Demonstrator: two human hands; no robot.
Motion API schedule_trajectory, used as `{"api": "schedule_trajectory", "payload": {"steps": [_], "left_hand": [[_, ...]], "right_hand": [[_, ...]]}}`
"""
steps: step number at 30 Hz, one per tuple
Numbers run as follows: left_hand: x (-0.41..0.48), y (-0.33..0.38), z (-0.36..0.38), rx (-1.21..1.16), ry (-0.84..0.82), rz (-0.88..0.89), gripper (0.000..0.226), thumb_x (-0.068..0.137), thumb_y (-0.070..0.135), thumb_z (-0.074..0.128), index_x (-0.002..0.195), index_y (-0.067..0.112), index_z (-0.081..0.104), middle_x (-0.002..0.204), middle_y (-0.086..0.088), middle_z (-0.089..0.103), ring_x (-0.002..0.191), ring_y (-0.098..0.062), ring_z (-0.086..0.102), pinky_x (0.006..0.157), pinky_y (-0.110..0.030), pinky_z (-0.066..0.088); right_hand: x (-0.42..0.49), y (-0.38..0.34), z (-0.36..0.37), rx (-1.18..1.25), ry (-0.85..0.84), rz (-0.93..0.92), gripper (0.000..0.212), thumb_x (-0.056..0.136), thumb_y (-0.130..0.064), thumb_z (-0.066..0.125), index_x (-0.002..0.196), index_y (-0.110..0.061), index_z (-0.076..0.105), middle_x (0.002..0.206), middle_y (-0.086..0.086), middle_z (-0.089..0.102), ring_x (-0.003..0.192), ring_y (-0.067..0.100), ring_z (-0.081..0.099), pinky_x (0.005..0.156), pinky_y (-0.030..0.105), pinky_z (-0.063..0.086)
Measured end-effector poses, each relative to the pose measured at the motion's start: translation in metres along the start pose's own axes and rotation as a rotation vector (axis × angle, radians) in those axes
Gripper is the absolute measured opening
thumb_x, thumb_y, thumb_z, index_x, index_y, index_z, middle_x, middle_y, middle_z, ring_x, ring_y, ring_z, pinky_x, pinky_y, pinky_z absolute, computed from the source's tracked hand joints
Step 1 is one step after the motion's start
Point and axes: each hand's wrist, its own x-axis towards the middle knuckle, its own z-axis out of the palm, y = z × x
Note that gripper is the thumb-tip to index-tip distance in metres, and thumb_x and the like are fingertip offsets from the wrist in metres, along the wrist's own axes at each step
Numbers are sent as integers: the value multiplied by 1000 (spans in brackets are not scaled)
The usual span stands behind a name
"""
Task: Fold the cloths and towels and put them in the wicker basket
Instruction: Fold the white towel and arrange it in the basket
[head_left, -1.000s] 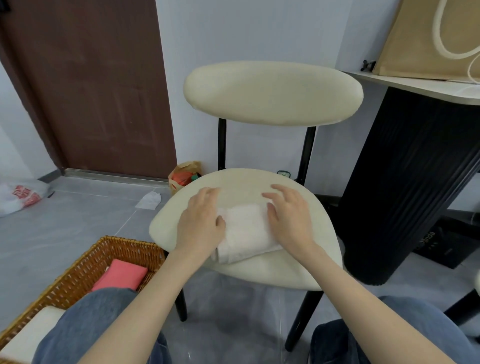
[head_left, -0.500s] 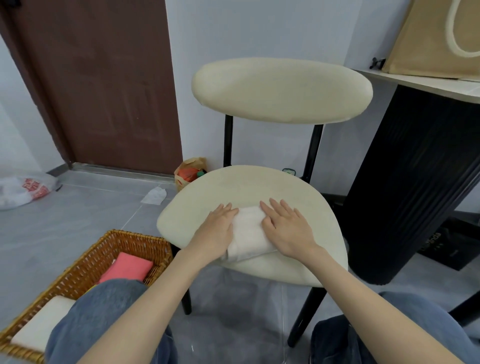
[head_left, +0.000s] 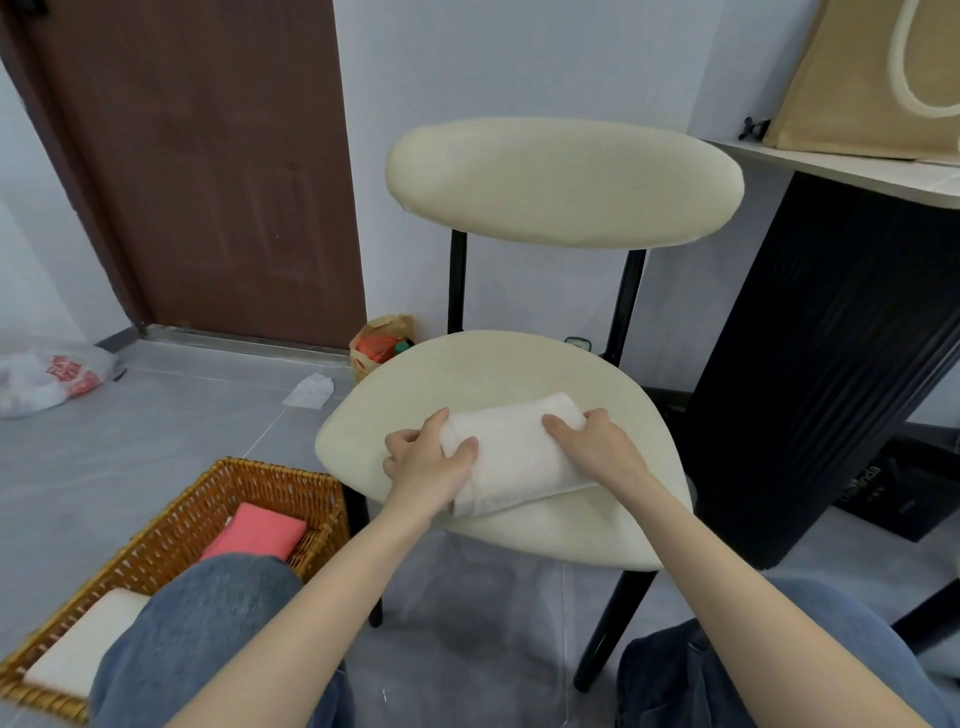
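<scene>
Lifting the folded white towel (head_left: 511, 457) toward the wicker basket (head_left: 270, 475) was where I judged things could slip; it was a thick, soft bundle held only at its two ends, so the middle could sag and the layers spring open if either grip loosened; the basket sat on the floor low to my left, partly hidden behind my left knee (head_left: 208, 623), so a blind drop could land the towel on the rim or crooked over the pink cloth (head_left: 257, 532) and the white cloth (head_left: 78, 649) already lying inside; a drag across the chair seat (head_left: 493, 374) could also peel the bottom layer back.

The towel lay on the front part of the seat, slanting from near left to far right; whether its far end was raised off the cushion I could not tell. My left hand (head_left: 428, 465) gripped its left end, thumb pressed on top and fingers curled round the edge; my right hand (head_left: 597, 449) clasped the right end, thumb laid across the top and fingers hooked over the far corner; both forearms reached forward and converged on the seat, wrists low.
</scene>
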Motion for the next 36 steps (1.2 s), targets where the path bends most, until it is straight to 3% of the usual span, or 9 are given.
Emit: {"api": "schedule_trajectory", "payload": {"steps": [5,9,11,15,20,25,28,33,36], "left_hand": [[12,-5,-2,-105,-32,-27,62,91,32,58,146,29,30,145,-9,30,129,-30,37,110,-36,32],[11,-5,-6,-274,-23,-38,61,89,20,62,143,29,34,142,-4,37,117,-26,45,93,-42,48],[10,-5,-10,-391,-12,-43,62,88,11,63,142,25,37,141,-4,40,123,-26,43,100,-44,45],[12,-3,-24,-703,10,-162,65,81,1,69,138,20,43,134,-4,48,117,-25,51,95,-41,48],[10,12,-44,-919,-98,-259,38,82,24,70,117,15,60,101,-5,67,89,-20,63,71,-32,50],[7,18,-78,-931,-122,-372,77,70,58,71,133,22,46,125,-2,55,122,-27,49,104,-52,34],[4,13,-106,-1048,-102,-349,79,73,54,72,136,19,42,138,-6,47,127,-32,43,104,-59,34],[-3,-9,-154,-1316,-51,-251,38,82,39,70,105,10,60,101,-12,66,93,-28,63,85,-44,52],[-2,-38,-182,-1341,-11,-245,44,79,36,73,113,10,61,105,-12,69,98,-28,65,76,-43,58]], "right_hand": [[2,0,-1,96,-47,-6,63,89,-56,51,125,-4,48,121,6,55,113,27,51,89,35,40],[2,-1,0,437,-30,-17,54,83,-49,65,115,-7,57,113,4,62,101,22,58,78,31,44],[-4,-7,-4,568,-45,-57,46,83,-43,69,111,-7,62,108,4,67,95,20,61,71,28,46],[-17,-20,-16,691,-47,-174,37,83,-39,70,107,-12,66,105,3,70,97,20,66,78,31,52],[-34,-42,-24,792,-32,-312,30,84,-38,69,103,-14,67,105,5,71,100,24,66,89,42,52],[-52,-79,-20,823,-22,-428,39,81,-40,72,112,-19,61,111,-1,68,102,17,65,89,38,53],[-65,-103,-9,859,-31,-482,41,81,-37,73,116,-22,57,113,-3,65,103,14,63,83,30,52],[-87,-145,27,852,-189,-527,45,81,-35,74,116,-23,50,117,2,61,104,18,63,76,30,52],[-95,-165,47,829,-297,-511,40,84,-27,71,114,-23,46,119,4,59,105,20,62,71,30,52]]}}
